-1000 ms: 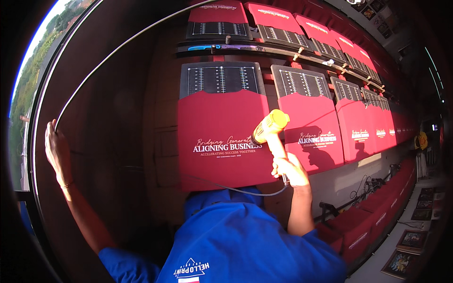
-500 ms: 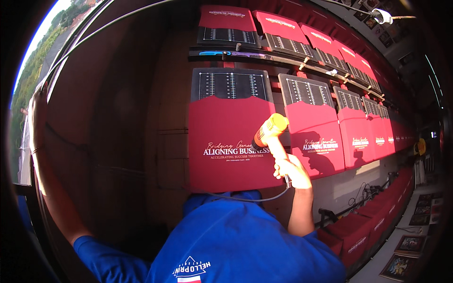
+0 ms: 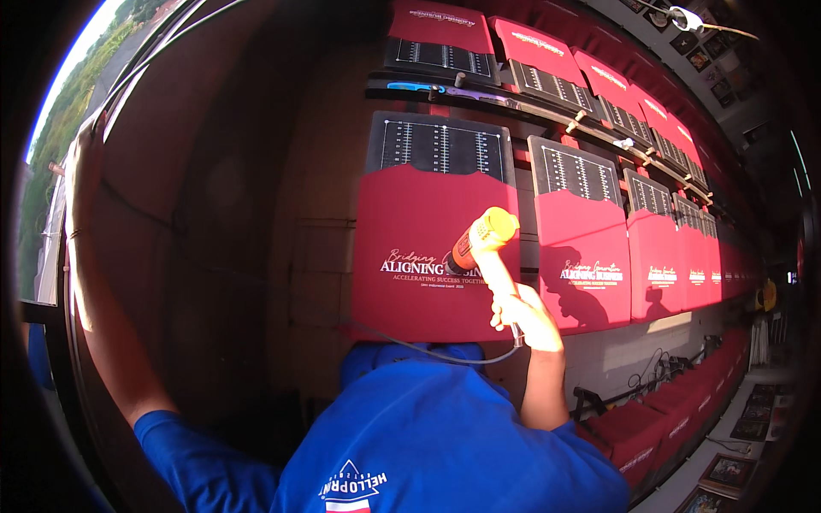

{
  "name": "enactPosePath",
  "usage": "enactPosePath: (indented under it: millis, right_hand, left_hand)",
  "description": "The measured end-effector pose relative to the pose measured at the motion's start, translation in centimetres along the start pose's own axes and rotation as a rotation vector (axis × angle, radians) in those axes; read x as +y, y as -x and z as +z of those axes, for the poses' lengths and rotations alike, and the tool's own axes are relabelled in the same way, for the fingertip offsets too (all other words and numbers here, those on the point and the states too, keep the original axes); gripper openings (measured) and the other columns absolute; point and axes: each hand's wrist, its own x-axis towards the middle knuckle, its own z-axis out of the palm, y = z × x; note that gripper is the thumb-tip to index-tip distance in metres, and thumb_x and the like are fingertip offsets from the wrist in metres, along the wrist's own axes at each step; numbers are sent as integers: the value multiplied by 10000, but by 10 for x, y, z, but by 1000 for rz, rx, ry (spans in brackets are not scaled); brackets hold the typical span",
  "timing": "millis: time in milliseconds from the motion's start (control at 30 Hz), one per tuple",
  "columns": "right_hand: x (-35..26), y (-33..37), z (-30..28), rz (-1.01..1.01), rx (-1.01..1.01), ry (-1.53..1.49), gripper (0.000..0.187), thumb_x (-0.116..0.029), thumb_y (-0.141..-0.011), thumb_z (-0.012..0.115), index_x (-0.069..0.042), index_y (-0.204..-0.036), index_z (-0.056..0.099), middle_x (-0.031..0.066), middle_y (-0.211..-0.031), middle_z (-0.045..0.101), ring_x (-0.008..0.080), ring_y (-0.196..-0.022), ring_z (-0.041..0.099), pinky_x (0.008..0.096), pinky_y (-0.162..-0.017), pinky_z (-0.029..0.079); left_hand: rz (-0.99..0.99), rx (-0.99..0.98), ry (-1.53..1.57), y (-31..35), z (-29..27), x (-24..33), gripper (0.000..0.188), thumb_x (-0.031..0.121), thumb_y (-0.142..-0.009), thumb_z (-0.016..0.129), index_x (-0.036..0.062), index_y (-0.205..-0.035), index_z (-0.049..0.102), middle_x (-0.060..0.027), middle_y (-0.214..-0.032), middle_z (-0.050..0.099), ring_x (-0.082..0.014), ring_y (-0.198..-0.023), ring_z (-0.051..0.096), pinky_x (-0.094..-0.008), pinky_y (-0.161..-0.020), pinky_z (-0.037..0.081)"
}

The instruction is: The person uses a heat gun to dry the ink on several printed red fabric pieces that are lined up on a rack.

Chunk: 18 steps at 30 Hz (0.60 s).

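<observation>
My right hand [image 3: 528, 315] is wrapped round the handle of a yellow hot-air gun [image 3: 490, 237], whose dark orange nozzle points down and left. The nozzle is just over the white print on a red shirt [image 3: 436, 316] laid over a black printing board [image 3: 443, 141] with white ruler marks. From the handle's end a grey cable [image 3: 410, 344] runs left across my waist. Away at the far left, my left hand [image 3: 85, 171] lies along the window frame [image 3: 128, 90], fingers stretched out and holding nothing.
More boards with red shirts [image 3: 584, 256] run in a row to the right. Behind a dark rail [image 3: 530, 109] with pegs stands a second row [image 3: 543, 53]. A blue cutter [image 3: 410, 87] lies on the rail. A white bulb socket [image 3: 687, 20] hangs at the upper right.
The view has shifted, so the boards appear farther right. The hot-air gun's nozzle now lies more over the right part of the print. My left hand stays at the window frame.
</observation>
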Motion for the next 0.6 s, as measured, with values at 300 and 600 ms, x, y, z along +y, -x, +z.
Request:
enactPosePath:
  millis: [300,600]
  right_hand:
    - [-2,-12,5,-28,-76,32,203,-160,-843,577,7,-954,545,40,-756,566,118,-626,601,239,-587,509]
    - [-11,-14,23,59,-111,123,232,-227,-858,607,-4,-901,562,43,-748,585,124,-633,611,247,-590,508]
  left_hand:
    - [-115,78,250,-25,46,-25,425,449,-1001,325,332,-1401,409,5,-1377,486,-242,-1281,455,-795,-971,111]
    - [-101,-49,88,-7,15,-14,453,466,-994,316,367,-1435,343,28,-1427,438,-226,-1328,406,-789,-973,157]
